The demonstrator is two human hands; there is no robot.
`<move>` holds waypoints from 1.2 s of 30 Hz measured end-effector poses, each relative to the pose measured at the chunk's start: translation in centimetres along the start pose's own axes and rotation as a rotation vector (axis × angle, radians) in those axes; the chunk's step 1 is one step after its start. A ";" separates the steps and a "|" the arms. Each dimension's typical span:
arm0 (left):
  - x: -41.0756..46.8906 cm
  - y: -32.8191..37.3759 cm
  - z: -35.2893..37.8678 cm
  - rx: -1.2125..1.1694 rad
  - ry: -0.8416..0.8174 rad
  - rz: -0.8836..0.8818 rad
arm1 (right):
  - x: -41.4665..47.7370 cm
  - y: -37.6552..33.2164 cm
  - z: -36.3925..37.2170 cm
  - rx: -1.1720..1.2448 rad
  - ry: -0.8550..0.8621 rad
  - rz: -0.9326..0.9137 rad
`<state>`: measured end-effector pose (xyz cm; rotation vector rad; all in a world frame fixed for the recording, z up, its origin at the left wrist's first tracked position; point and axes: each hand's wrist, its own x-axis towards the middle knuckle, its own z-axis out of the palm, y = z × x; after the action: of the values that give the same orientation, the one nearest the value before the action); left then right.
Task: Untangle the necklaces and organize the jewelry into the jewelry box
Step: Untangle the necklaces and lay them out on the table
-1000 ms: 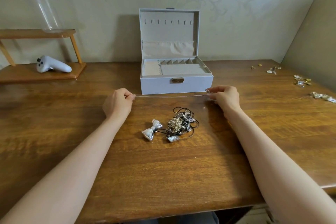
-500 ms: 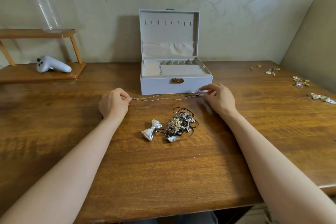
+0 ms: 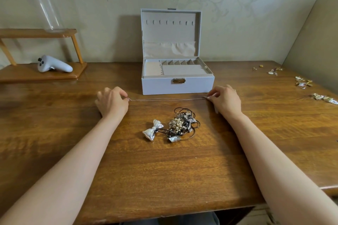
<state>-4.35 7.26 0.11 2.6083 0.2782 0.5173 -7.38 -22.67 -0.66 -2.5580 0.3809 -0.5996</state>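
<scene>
A thin chain necklace [image 3: 168,99] lies doubled and stretched flat on the wooden table just in front of the open white jewelry box [image 3: 177,86]. My left hand [image 3: 111,102] pinches its left end and my right hand [image 3: 225,99] pinches its right end, both resting on the table. Nearer to me sits a tangled heap of necklaces [image 3: 182,124] with pearls, black cords and a silver bow pendant [image 3: 152,129]. The box lid stands upright, showing hooks and a pocket.
Several small gold and silver jewelry pieces [image 3: 302,83] lie scattered along the table's right side by the wall. A wooden shelf [image 3: 42,75] at the far left holds a white controller [image 3: 54,65] and a glass vase [image 3: 48,7].
The chain went slack as my hands lowered it, then both hands moved apart and laid it stretched on the table in front of the box.
</scene>
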 end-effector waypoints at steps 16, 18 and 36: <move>-4.1 3.1 -5.7 0.052 -0.983 0.682 | -5.2 -8.0 -3.5 0.409 -0.728 -0.518; -3.9 3.1 -6.0 -0.139 -0.948 0.641 | -5.2 -8.0 -3.6 0.424 -0.678 -0.514; -3.1 3.5 -5.2 -0.490 -0.492 0.113 | -4.7 -7.3 -4.7 0.661 -0.799 -0.384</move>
<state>-8.89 5.46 5.10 2.1822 -0.1446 -0.0366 -12.54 -16.66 5.21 -1.9939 -0.5105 0.1941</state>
